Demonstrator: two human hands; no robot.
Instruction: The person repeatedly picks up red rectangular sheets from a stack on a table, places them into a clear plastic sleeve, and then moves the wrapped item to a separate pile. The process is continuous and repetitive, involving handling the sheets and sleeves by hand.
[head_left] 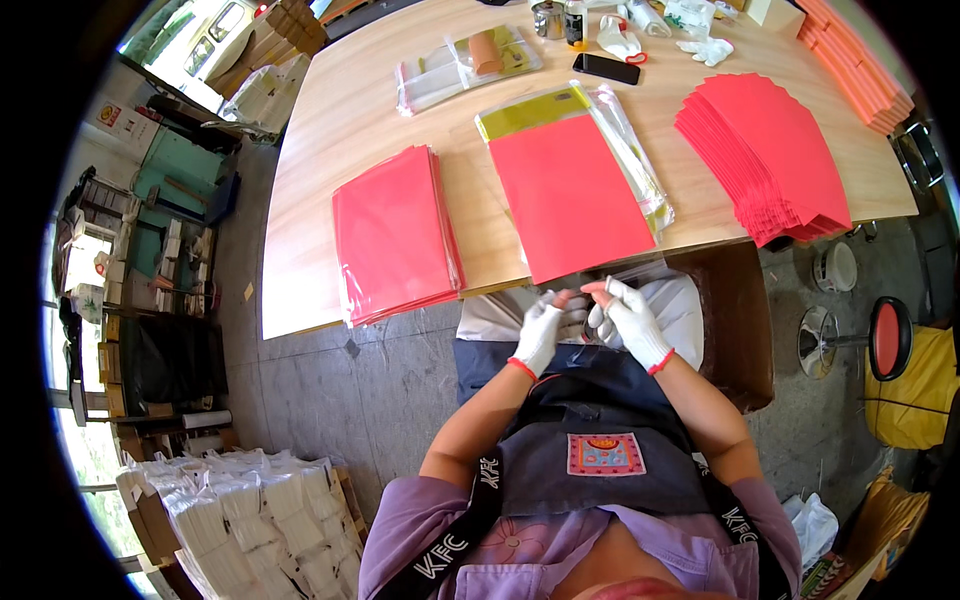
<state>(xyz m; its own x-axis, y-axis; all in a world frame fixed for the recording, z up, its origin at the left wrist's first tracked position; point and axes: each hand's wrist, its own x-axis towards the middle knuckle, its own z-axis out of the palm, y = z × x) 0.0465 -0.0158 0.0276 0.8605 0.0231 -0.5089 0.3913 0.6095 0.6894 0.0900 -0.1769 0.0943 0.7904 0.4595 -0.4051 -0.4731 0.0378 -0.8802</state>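
My left hand (540, 335) and my right hand (635, 325) meet over my lap, just below the table's front edge. Both wear white gloves with red cuffs and bare fingertips. Their fingers are bent and the tips nearly touch; whatever they pinch, if anything, is too small to make out. Right above them, a red sheet (570, 195) lies on a pile of clear plastic sleeves (640, 165) with an olive-yellow band showing at the top. To the left sits a stack of red sheets in clear sleeves (395, 235). Bare red sheets (765, 150) lie fanned out at the right.
Farther back on the wooden table (340, 120) are a bundle of clear sleeves (465, 70), a phone (606, 68), a drink can (575, 25), a metal cup (548, 20) and a white glove (706, 50). A stool (885, 338) stands right; wrapped bundles (255, 525) are stacked lower left.
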